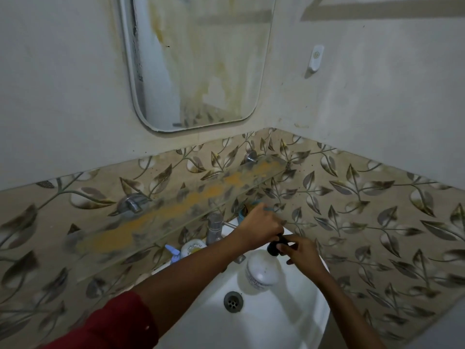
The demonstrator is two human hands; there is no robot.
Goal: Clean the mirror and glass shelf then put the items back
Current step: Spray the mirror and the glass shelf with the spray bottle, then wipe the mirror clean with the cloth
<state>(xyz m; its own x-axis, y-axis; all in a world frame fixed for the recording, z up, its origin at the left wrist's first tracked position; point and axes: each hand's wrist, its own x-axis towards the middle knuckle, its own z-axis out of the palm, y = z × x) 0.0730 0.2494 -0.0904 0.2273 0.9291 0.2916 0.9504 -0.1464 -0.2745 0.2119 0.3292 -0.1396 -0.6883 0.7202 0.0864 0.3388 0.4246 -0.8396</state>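
Stained and awaiting a wipe: the mirror (201,59) fills the upper middle of my view, streaked yellow-brown down its face, its top edge cut off by the frame. Below it the glass shelf (176,205) runs diagonally from lower left to centre right. It is bare of items, and a long orange-yellow smear dulls the glass. It sits on two metal brackets (130,203) fixed to the leaf-patterned tiles (364,210).

Just below centre, both hands meet over the white basin (289,323) on a white bottle (261,270), which leans over the bowl above the drain (233,301). The left hand (259,227), its arm reaching in from the lower left out of a red sleeve (108,326), has its fingers curled down around the bottle's black pump top (274,248). The top is largely hidden inside that grip. The right hand (302,253), coming up from the lower right, pinches the same black top from the side with thumb and forefinger, the other fingers loosely fanned.

Behind the left hand something teal (242,214) shows; I cannot tell what it is or whether the hand touches it. The tap (215,225) stands at the back of the basin, seen through the shelf's edge. Beside it, on the basin's rim, are a round white jar (192,248) and a lilac item (173,253), half covered by the shelf. A white hook (315,57) hangs on the wall at upper right.
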